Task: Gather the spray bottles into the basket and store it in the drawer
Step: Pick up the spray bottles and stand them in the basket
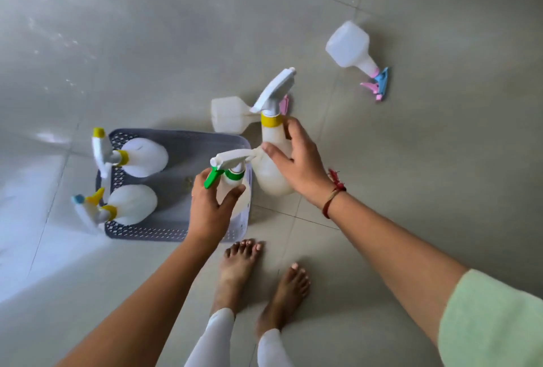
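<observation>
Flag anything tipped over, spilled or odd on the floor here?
Two bottles lie tipped on the tiled floor, outside the basket: the blue-and-pink-trigger bottle far off at upper right, and a pink-trigger bottle partly hidden behind the yellow-collared bottle. No spill visible.

Six spray bottles [144,157], one basket [176,143], two hands [208,208], two bare feet [238,264].
</observation>
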A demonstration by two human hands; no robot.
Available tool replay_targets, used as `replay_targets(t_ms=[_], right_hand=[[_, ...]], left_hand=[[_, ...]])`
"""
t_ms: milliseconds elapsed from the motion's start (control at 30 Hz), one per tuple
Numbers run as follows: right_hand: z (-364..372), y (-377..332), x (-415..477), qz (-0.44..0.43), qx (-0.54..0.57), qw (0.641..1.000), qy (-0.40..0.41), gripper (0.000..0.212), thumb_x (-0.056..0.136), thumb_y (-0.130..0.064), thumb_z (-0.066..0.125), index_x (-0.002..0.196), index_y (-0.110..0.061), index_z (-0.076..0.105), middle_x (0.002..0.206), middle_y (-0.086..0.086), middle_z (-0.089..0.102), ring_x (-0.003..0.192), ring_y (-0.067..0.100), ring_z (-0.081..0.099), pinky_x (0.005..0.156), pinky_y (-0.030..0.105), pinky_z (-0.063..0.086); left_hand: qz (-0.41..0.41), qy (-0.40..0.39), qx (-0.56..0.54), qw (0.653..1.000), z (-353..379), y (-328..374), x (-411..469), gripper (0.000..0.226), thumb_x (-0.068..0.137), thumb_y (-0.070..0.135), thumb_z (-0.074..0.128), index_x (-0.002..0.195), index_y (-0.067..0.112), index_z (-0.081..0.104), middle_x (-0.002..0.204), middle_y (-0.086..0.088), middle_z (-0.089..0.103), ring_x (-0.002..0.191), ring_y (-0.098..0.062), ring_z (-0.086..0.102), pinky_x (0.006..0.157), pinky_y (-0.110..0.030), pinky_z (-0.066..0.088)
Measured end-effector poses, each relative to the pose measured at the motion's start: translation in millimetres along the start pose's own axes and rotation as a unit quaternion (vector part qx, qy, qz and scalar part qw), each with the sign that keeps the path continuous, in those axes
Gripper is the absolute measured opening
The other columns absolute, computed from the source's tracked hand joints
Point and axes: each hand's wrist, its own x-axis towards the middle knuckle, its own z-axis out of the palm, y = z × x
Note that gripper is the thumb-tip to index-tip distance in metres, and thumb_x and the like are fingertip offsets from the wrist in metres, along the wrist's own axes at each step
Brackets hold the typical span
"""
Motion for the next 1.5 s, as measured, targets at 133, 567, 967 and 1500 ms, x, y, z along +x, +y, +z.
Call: replay_targets(t_ms=[133, 567, 967, 1500], right_hand=[[48.8, -17.9, 7.5, 0.002, 0.008, 1.0, -0.025, 0.042, 0.083, -0.017, 0.07, 0.118, -0.003, 0.053, 0.115, 0.011, 0.062, 0.104, 0.025, 0.057, 0.087, 0.022, 0.041], [160.0, 0.9, 39.9, 0.074, -0.023, 0.986, -0.15, 0.05, 0.08, -0.002, 0.069, 0.128, -0.008, 0.054, 0.126, 0.009, 0.061, 0.119, 0.02, 0.054, 0.098, 0.018, 0.038], [197.7, -1.0, 45.7, 0.064, -0.014, 0.987, -0.144, 0.038, 0.077, 0.005, 0.064, 0.113, -0.008, 0.062, 0.12, 0.007, 0.064, 0.11, 0.016, 0.057, 0.1, 0.028, 0.045], [164.0, -7.2, 31.2, 0.08, -0.111, 0.981, -0.137, 0.065, 0.074, 0.013, 0.054, 0.135, -0.006, 0.045, 0.14, 0.013, 0.044, 0.132, 0.026, 0.041, 0.114, 0.036, 0.03]], left_hand=[[-0.053, 0.0, -0.01, 0.999, -23.3, -43.8, -4.8, 0.049, 0.088, 0.029, 0.066, 0.129, 0.01, 0.049, 0.135, -0.012, 0.049, 0.125, -0.025, 0.046, 0.107, -0.043, 0.04], [0.004, -0.039, 0.038, 0.999, -55.7, -127.4, 31.0, 0.052, 0.086, 0.011, 0.066, 0.135, 0.018, 0.05, 0.151, -0.016, 0.032, 0.148, -0.039, 0.001, 0.119, -0.054, 0.008], [0.022, -0.054, -0.017, 0.998, -64.4, -139.5, 52.2, 0.047, 0.079, 0.005, 0.07, 0.123, 0.011, 0.055, 0.152, -0.008, 0.03, 0.149, -0.036, -0.001, 0.12, -0.057, 0.002], [-0.096, -0.007, -0.047, 0.994, -52.3, -152.0, 13.6, 0.081, 0.073, 0.002, 0.079, 0.142, 0.014, 0.04, 0.153, -0.012, 0.034, 0.145, -0.032, 0.027, 0.114, -0.045, 0.03]])
